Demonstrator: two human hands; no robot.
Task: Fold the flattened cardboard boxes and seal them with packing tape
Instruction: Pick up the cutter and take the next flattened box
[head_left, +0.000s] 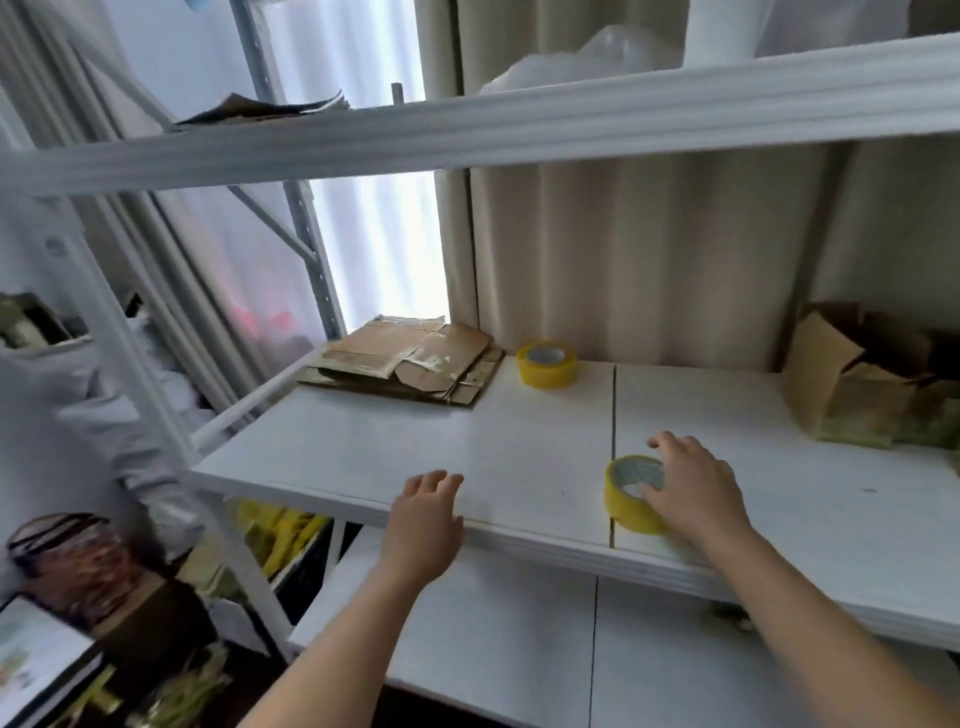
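Flattened boxes (402, 366): a stack of flat cardboard lying at the far left of the white shelf (363, 452), at about 11 o'clock from the hands, its long axis running left to right along the shelf's back edge.
Left hand (423, 519): at the shelf's front edge, fingers relaxed and loosely spread, holding nothing; it looks just above or barely on the board, which of the two cannot be told.
Far tape roll (547, 364): yellow, lying flat just right of the stack, near the curtain (623, 249).
Near tape roll (631, 493): yellow, tilted at the front of the shelf, under the right hand.
Right hand (693, 491): fingers curled over the near roll's rim, holding it.
Folded boxes (872, 384): brown cartons at the far right, at about 2 o'clock, well apart from the stack.
Key relation: the stack lies up and left of both hands; the free left hand is nearer, so it looks the likelier one to draw a flat box forward.
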